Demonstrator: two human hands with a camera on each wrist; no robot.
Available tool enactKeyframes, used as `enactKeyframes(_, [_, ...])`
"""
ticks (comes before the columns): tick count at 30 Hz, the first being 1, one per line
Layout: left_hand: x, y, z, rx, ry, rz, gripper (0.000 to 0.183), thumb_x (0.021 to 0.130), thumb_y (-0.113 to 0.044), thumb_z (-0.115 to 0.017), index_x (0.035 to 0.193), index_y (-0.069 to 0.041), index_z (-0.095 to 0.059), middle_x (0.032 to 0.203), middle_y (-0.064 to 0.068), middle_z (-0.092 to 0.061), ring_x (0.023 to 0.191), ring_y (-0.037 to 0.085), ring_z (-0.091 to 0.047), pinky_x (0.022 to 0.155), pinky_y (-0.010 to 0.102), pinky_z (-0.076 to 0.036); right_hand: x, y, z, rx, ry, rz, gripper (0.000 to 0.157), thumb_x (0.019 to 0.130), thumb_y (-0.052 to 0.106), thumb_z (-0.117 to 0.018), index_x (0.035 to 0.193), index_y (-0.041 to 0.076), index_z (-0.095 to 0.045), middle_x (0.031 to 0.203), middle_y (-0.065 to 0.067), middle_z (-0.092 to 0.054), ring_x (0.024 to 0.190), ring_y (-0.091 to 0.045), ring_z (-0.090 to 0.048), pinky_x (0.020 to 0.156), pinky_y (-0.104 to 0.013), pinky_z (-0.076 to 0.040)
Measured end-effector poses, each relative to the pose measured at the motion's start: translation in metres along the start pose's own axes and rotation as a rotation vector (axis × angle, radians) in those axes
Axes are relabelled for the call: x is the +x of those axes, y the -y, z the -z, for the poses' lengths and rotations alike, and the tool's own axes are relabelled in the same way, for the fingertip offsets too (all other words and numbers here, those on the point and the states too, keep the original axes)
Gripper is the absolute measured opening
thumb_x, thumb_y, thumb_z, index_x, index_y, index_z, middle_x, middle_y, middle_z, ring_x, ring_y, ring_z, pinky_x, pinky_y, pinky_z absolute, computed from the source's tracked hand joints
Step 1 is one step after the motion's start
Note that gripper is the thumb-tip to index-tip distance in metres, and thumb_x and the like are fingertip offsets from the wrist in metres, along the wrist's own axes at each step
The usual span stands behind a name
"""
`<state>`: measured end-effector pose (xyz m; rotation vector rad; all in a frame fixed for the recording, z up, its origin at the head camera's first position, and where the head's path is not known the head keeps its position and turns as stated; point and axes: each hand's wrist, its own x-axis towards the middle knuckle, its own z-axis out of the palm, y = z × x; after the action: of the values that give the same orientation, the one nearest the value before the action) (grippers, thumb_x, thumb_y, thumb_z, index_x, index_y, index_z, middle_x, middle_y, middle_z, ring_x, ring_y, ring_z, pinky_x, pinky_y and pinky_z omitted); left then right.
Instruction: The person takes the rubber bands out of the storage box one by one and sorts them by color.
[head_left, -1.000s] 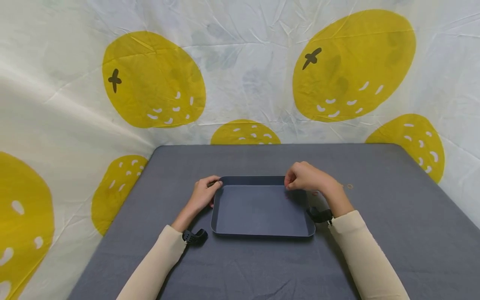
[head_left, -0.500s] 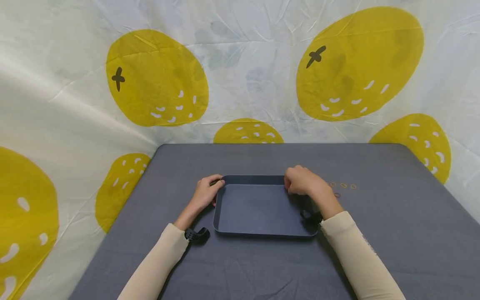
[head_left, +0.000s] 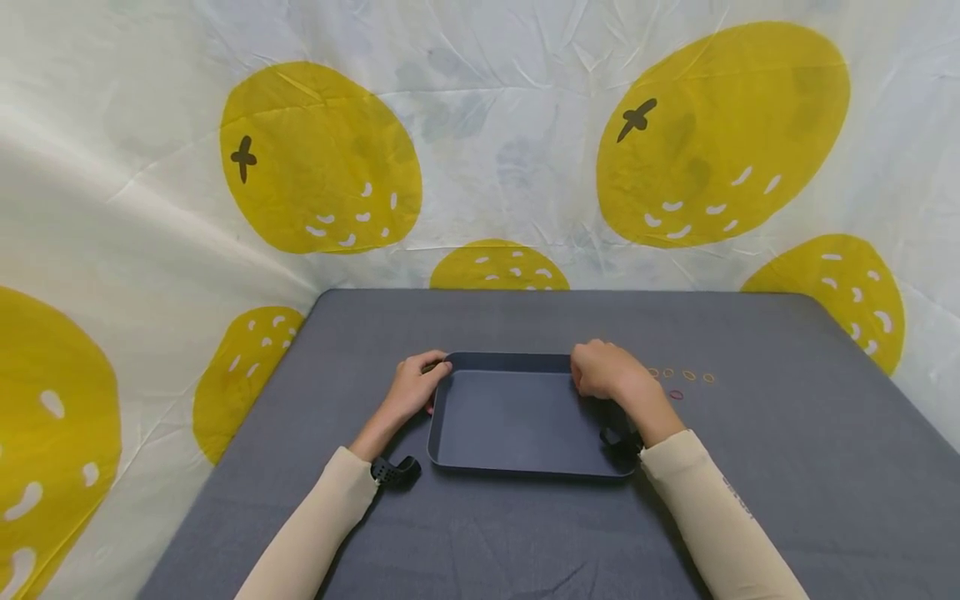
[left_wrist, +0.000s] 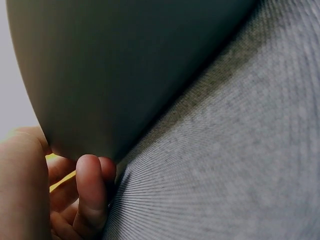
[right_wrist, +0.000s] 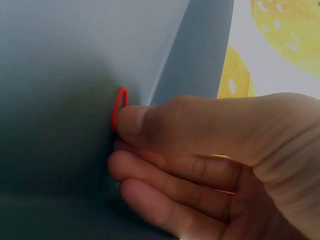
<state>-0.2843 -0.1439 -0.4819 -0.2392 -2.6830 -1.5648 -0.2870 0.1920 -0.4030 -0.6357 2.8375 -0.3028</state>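
Note:
A dark grey rectangular tray lies on the table. My left hand grips its far left corner, thumb over the rim; in the left wrist view, fingers curl against the outer wall. At the far right corner my right hand reaches down inside. Between its thumb and index finger it pinches a small red rubber band, close to the tray's floor in the right wrist view. The head view has this band hidden behind the hand.
Several thin yellow-orange rubber bands lie in a row to the right of the tray, with a red one just in front of them. The grey-covered table ends at a fruit-patterned cloth behind.
My right hand has moved slightly left and lower into the tray's far right corner, so more of the loose bands show beside it. My left hand keeps its hold on the tray.

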Motion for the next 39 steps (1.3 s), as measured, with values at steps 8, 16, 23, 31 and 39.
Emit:
enactKeyframes(8, [0.000, 0.000, 0.001, -0.015, 0.011, -0.004, 0.021, 0.102, -0.029, -0.061, 0.115, -0.022, -0.077, 0.051, 0.004, -0.055, 0.033, 0.019, -0.051, 0.038, 0.042, -0.052, 0.000, -0.001, 0.000, 0.003, 0.039, 0.026, 0.018, 0.081, -0.001, -0.069, 0.069, 0.013, -0.068, 0.072, -0.002, -0.064, 0.061, -0.019, -0.054, 0.054, -0.029, -0.043])
enactKeyframes(16, [-0.001, 0.000, 0.002, -0.011, 0.015, -0.010, 0.023, 0.102, -0.028, -0.062, 0.118, -0.020, -0.077, 0.050, 0.003, -0.055, 0.033, 0.019, -0.051, 0.038, 0.040, -0.052, -0.014, -0.007, 0.018, 0.140, 0.020, 0.096, 0.017, 0.086, 0.000, -0.068, 0.075, 0.011, -0.074, 0.071, 0.000, -0.065, 0.058, -0.014, -0.053, 0.054, -0.027, -0.043])
enactKeyframes(23, [-0.004, 0.000, 0.000, -0.002, 0.010, -0.005, 0.024, 0.102, -0.028, -0.062, 0.120, -0.020, -0.076, 0.055, 0.003, -0.060, 0.032, 0.018, -0.051, 0.038, 0.040, -0.052, -0.037, -0.021, 0.036, 0.192, -0.014, 0.101, 0.016, 0.093, 0.004, -0.066, 0.080, 0.010, -0.072, 0.075, -0.001, -0.067, 0.058, -0.015, -0.055, 0.059, -0.029, -0.048])
enactKeyframes(31, [-0.004, -0.002, -0.003, -0.022, 0.011, 0.015, 0.023, 0.102, -0.028, -0.062, 0.119, -0.021, -0.076, 0.053, 0.005, -0.057, 0.033, 0.017, -0.050, 0.038, 0.041, -0.052, -0.066, -0.065, 0.044, 0.210, -0.064, 0.046, 0.013, 0.091, 0.006, -0.070, 0.080, 0.013, -0.071, 0.080, -0.001, -0.072, 0.070, -0.013, -0.060, 0.066, -0.031, -0.051])
enactKeyframes(39, [-0.005, 0.000, -0.002, -0.021, 0.010, 0.016, 0.022, 0.103, -0.029, -0.061, 0.118, -0.022, -0.076, 0.053, 0.005, -0.057, 0.033, 0.017, -0.050, 0.039, 0.041, -0.053, -0.083, -0.116, 0.033, 0.235, -0.051, -0.052, 0.009, 0.090, 0.011, -0.073, 0.082, 0.007, -0.072, 0.077, -0.002, -0.068, 0.069, -0.015, -0.052, 0.061, -0.030, -0.043])
